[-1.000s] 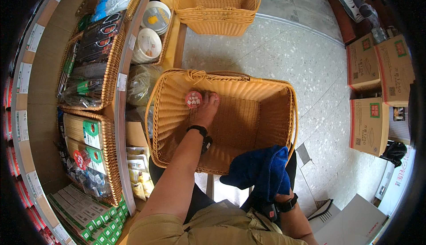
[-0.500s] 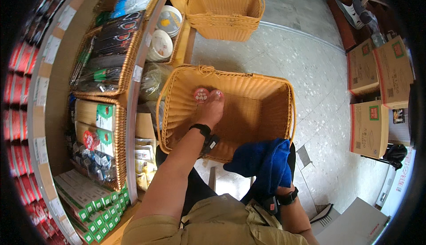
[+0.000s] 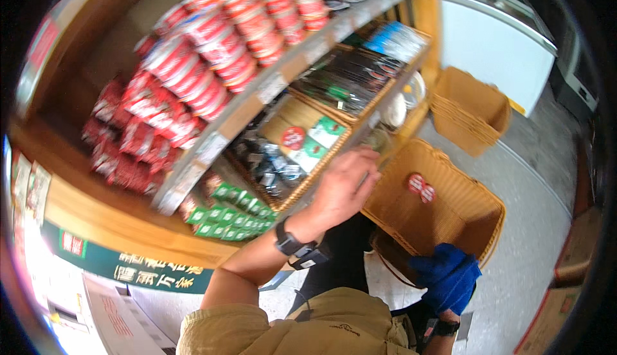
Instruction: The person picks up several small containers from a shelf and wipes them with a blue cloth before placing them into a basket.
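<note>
My left hand (image 3: 347,184), a little blurred, hangs between the shelf and the large wicker basket (image 3: 459,217) with its fingers apart and nothing seen in them. Two small round cans with red-and-white lids (image 3: 416,182) sit side by side inside that basket. At the basket's near side, my right hand (image 3: 448,316) is mostly hidden by a bunched blue cloth (image 3: 447,276) that it grips. Closest to my left hand is a shelf basket (image 3: 307,191), where a similar red lid (image 3: 294,137) lies among small packs.
Stacks of red cans (image 3: 225,40) and red packets (image 3: 144,127) fill the upper shelf. Green-ended boxes (image 3: 234,210) lie below. Nested wicker baskets (image 3: 472,107) stand farther back by a white cabinet (image 3: 491,49). Cardboard boxes (image 3: 581,245) line the right edge.
My left hand has left the red-lidded cans in the basket and moved left toward the shelf. The view has swung left. My right hand still has the blue cloth.
</note>
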A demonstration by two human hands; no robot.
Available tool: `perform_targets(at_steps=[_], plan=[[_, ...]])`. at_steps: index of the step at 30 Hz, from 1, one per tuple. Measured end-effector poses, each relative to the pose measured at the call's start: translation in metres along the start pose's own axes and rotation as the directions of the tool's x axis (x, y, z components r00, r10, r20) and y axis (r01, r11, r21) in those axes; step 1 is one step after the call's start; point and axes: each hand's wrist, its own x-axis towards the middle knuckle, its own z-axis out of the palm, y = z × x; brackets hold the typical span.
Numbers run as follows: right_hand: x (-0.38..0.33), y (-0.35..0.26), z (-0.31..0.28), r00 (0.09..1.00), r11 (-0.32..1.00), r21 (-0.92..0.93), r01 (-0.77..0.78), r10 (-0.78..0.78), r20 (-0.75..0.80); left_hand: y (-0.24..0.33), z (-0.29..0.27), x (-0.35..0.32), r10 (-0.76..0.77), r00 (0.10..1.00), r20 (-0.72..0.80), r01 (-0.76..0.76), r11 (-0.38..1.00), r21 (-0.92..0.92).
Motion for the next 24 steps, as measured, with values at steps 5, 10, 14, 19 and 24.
perform_targets(at_steps=[5,10,14,19,24], plan=[[-0.013,0.010,0.012,0.908,0.628,-0.719,0.297,-0.420,0.008,0.019,-0.141,-0.015,0.112,0.925,-0.364,0.061,0.900,0.431],[-0.023,0.009,0.021,0.714,0.279,-0.871,0.404,-0.692,0.109,0.035,-0.220,-0.041,0.296,0.840,-0.455,0.259,0.519,0.815],[-0.028,0.009,0.023,0.688,0.248,-0.901,0.356,-0.722,0.074,0.050,-0.260,-0.049,0.306,0.851,-0.427,0.384,0.192,0.903],[-0.031,0.011,0.021,0.703,0.257,-0.883,0.392,-0.703,0.108,0.042,-0.303,-0.049,0.178,0.878,-0.444,0.439,0.070,0.896],[-0.025,0.021,0.022,0.821,0.688,-0.576,0.441,-0.569,-0.052,0.042,-0.308,-0.039,-0.085,0.840,-0.535,0.541,0.060,0.839]])
